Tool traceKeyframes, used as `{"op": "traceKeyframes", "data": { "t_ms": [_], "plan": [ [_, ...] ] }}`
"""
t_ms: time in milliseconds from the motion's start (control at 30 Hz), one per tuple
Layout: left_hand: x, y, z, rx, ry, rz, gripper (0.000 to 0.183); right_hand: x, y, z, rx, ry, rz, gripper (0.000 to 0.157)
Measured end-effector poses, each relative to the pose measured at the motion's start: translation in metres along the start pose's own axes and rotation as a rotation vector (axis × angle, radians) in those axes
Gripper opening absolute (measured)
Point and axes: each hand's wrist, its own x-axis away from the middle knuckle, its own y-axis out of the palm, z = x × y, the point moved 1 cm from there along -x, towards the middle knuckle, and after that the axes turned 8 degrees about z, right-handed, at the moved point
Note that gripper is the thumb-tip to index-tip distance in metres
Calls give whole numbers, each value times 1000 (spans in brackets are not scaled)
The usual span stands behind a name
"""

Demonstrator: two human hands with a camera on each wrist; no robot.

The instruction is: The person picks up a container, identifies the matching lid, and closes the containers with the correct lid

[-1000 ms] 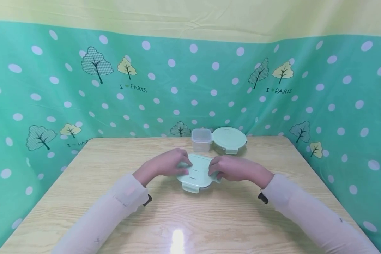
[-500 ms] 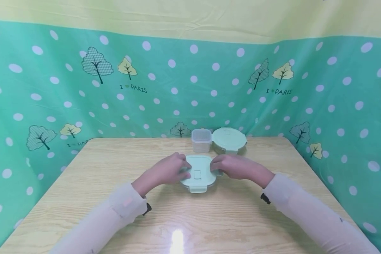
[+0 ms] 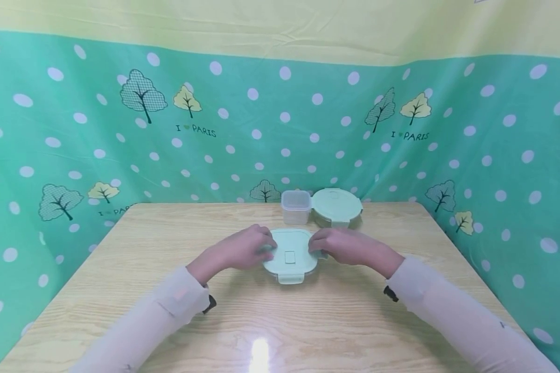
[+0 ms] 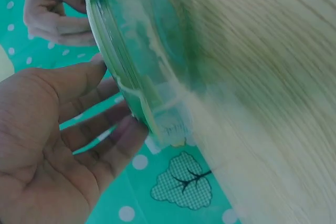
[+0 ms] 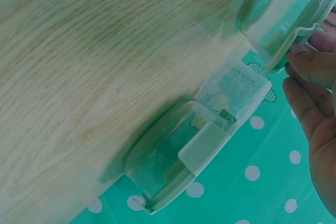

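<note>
A squarish clear food container (image 3: pixel 290 264) with a pale mint snap-on lid sits mid-table, one clip facing the person. At its left edge is my left hand (image 3: pixel 246 247), thumb and fingertips touching the lid's rim and side clip. The left wrist view shows this hand (image 4: pixel 68 124) with fingers fairly straight and the palm away from the lid. My right hand (image 3: pixel 338 243) is at the opposite edge. In the right wrist view its thumb and forefinger pinch the side clip (image 5: pixel 304 32), which flares outward from the wall.
Behind, a small clear lidless tub (image 3: pixel 296 207) stands beside a round container (image 3: pixel 337 204) with a mint clip lid. All stand on a light wood table (image 3: pixel 168 233). A green dotted curtain (image 3: pixel 261 129) hangs behind the table and along both sides.
The container has turned so its front clip faces the person, moving slightly right, and has then nearly stopped. My left hand has since drawn back slightly leftward; the right has barely moved.
</note>
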Motion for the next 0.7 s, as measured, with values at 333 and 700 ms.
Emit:
{"op": "traceKeyframes", "data": {
  "t_ms": [333,700],
  "plan": [
    [2,-4,-19,54,80,-44,39,-1,-1,-2,19,22,-43,44],
    [3,-9,-29,60,96,-123,40,-4,-2,-4,88,26,-109,54]
  ]
}}
